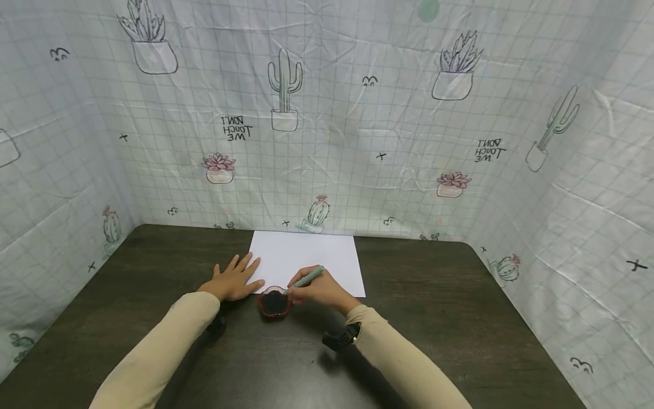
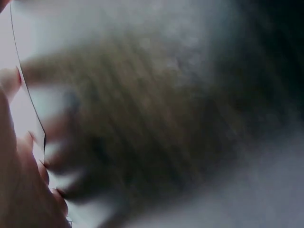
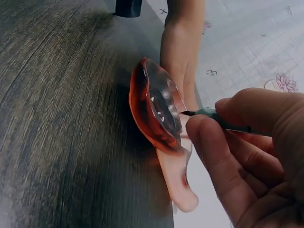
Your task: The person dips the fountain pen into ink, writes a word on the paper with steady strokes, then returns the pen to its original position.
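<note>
My right hand (image 1: 324, 292) pinches a teal brush pen (image 1: 310, 276) between thumb and fingers. In the right wrist view its dark pointed tip (image 3: 185, 113) is right at the rim of a small red, scallop-edged dish (image 3: 140, 107). Dark ink (image 1: 274, 303) fills the dish's bottom. A sheet of white paper (image 1: 306, 253) lies just beyond the dish. My left hand (image 1: 235, 281) rests with fingers spread on the paper's left edge, thumb pointing toward the dish. Only its fingers (image 2: 10, 83) and part of the palm show in the left wrist view.
The dark wooden table (image 1: 424, 318) runs up to a white cloth backdrop (image 1: 337, 113) printed with cacti, which also hangs at both sides. A black strap and device (image 1: 341, 336) sit on the right wrist.
</note>
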`<state>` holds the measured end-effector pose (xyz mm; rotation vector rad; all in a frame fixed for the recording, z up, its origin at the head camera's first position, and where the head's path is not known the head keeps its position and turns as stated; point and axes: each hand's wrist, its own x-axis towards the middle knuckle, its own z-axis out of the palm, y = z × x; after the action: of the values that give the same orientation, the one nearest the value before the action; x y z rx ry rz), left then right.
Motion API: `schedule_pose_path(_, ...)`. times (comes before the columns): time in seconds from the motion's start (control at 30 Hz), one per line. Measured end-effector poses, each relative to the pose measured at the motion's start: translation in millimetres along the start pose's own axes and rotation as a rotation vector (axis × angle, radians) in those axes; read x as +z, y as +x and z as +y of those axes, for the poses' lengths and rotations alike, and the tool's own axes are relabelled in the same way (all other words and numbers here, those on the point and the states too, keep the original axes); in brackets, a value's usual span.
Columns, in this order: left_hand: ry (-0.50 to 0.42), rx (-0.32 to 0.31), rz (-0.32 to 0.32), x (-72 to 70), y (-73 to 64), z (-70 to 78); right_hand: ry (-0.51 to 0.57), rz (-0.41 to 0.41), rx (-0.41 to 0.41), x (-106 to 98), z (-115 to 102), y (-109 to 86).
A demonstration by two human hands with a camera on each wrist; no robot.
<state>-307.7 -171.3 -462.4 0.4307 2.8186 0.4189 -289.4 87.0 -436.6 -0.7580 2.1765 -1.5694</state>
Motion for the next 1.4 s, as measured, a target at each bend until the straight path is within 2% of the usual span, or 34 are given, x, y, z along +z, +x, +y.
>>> schedule_pose_path(0.17,0.019,-0.006,-0.002,0.3,1.0,-1.4,-0.104,0.012,0.019,6,-3,4.9)
schedule_pose_path(0.5,0.031,-0.014,-0.020,-0.5,1.3,2.0,-0.195,0.032,0.042,15,-5,8.5)
schedule_pose_path(0.87,0.020,-0.009,-0.039,-2.8,1.9,2.0,-0.329,0.098,0.033,13,-6,8.7)
schedule_pose_path(1.1,0.012,-0.013,-0.029,-3.0,-0.3,-1.2,-0.331,0.072,0.038,11,-6,5.2)
schedule_pose_path(1.4,0.003,-0.023,-0.046,-3.9,0.5,2.4,-0.289,0.044,0.035,22,-10,5.4)
